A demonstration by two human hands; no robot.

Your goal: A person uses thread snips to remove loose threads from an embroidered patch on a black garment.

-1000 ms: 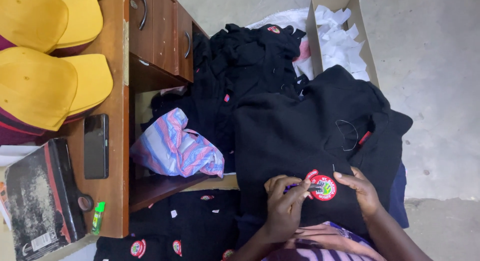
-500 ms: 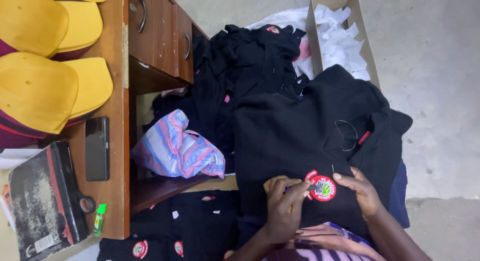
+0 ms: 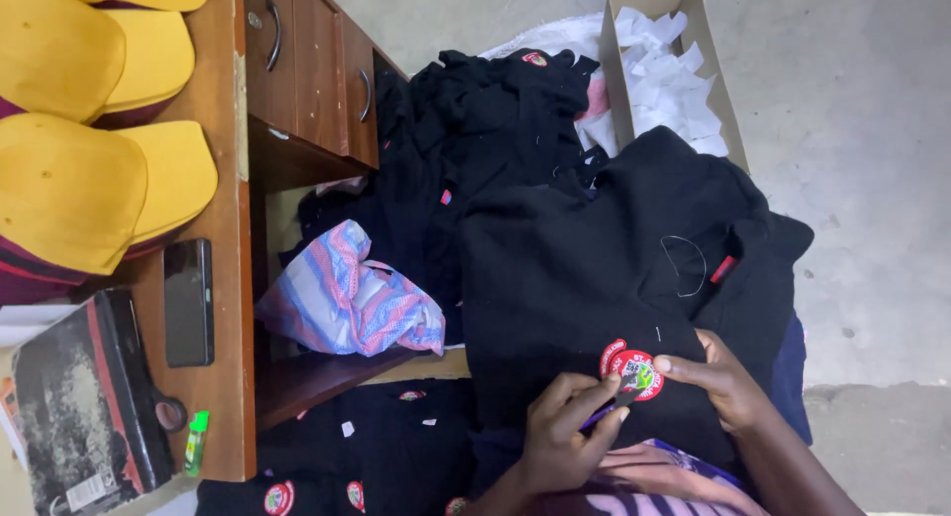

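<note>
Red round badge (image 3: 631, 370) on black garment (image 3: 584, 278), right hand (image 3: 721, 380) pinching its edge, left hand (image 3: 563, 439) seemingly closed around a small tool.

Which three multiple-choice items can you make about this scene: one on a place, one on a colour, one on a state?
1. Where does the phone lie?
A. on the wooden desk
B. in the cardboard box
C. on the floor

2. What colour are the caps?
A. green
B. yellow
C. white

3. How is the round badge held?
A. lying untouched
B. by one hand only
C. by left hand and right hand on the black garment

Answers: 1 A, it rests beside the scissors. 2 B, their crowns are yellow. 3 C, both hands' fingers meet it.
</note>
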